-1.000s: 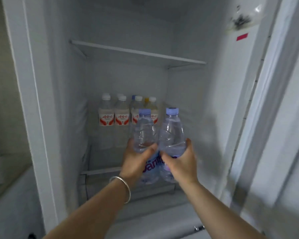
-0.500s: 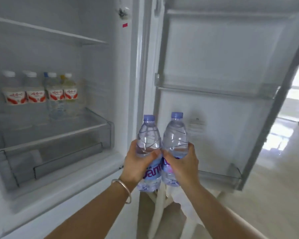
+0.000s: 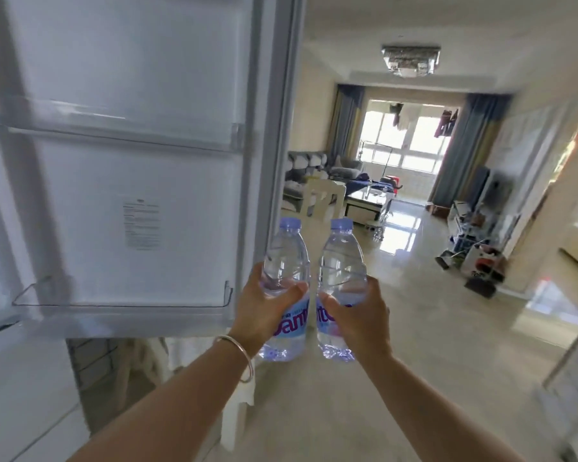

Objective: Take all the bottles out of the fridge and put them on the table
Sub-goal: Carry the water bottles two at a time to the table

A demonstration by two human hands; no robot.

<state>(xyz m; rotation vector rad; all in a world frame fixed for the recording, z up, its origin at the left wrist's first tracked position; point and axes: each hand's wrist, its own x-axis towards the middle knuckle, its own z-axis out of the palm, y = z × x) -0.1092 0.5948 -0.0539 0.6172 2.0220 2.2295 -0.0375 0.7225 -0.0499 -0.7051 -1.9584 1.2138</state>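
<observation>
step in hand, as i read it: carrying two bottles away from the fridge toward the surface. no drop-off surface is clearly showing; a low glass-topped one is sitting far off in the living room, can't tell if that's the target.

left to right:
- fridge door [image 3: 131, 161] is standing open on the left, filling that side; its clear door shelves [image 3: 121, 305] are looking bare. fridge interior isn't in view, so i can't tell how many bottles are waiting inside.
- left hand [image 3: 264, 315] is wrapping the left bottle [image 3: 286, 285] at mid-body, thumb across the front over the label, fingers curled behind. silver bangle [image 3: 241, 355] is sitting on that wrist.
- right hand [image 3: 357, 315] is closing on the right bottle [image 3: 339, 288] the same way, at label height.
- both bottles are being held upright at chest level, just beside each other with a narrow gap, out past the door's edge.

doing it well: keeping them vertical and slightly apart so they aren't knocking, gripping at the label band rather than the thin upper shoulder, which would likely be crushing in. swinging clear of the door edge and the white chair [image 3: 324, 201] beyond it.

looks: clear plastic, pale lilac caps, ribbed shoulders, blue-and-white labels with purple lettering, full or nearly full of water. smooth walls, possibly slick if cold.
</observation>
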